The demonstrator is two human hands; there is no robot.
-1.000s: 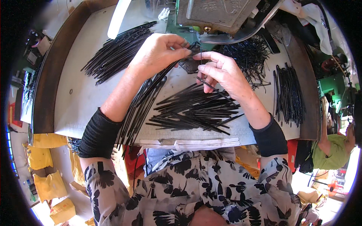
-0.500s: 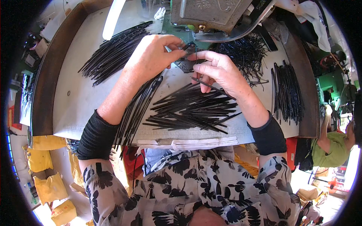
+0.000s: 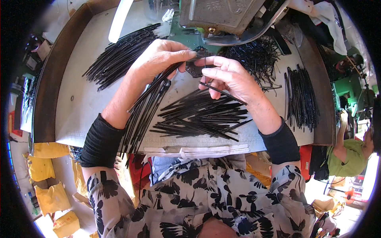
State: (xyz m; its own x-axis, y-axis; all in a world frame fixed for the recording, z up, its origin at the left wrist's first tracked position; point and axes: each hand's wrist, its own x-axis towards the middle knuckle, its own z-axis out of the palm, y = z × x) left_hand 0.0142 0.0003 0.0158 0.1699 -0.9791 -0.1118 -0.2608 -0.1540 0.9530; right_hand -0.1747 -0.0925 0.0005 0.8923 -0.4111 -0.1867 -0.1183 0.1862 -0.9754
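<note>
My left hand (image 3: 164, 55) is closed on a long thin black strip (image 3: 152, 86), which slants down toward my left forearm. My right hand (image 3: 228, 75) faces it just below the machine head. Its thumb and index finger pinch a thin dark piece (image 3: 205, 59) that stands roughly upright. A second black strip (image 3: 226, 94) lies across the lower fingers of that hand. Below both hands spreads a loose pile of black strips (image 3: 206, 115). More long strips (image 3: 143, 115) lie beside my left forearm, their ends past the table's front edge.
A grey metal machine head (image 3: 222, 16) hangs over the table's far side. A neat bundle (image 3: 123, 51) lies at the far left, a tangle of thin black pieces (image 3: 256, 59) right of the machine, another bundle (image 3: 302, 97) at the right. A raised brown rim (image 3: 51, 83) edges the table.
My left hand has drawn back slightly from the machine, and a long black strip now trails from it toward me. My right hand has barely moved.
</note>
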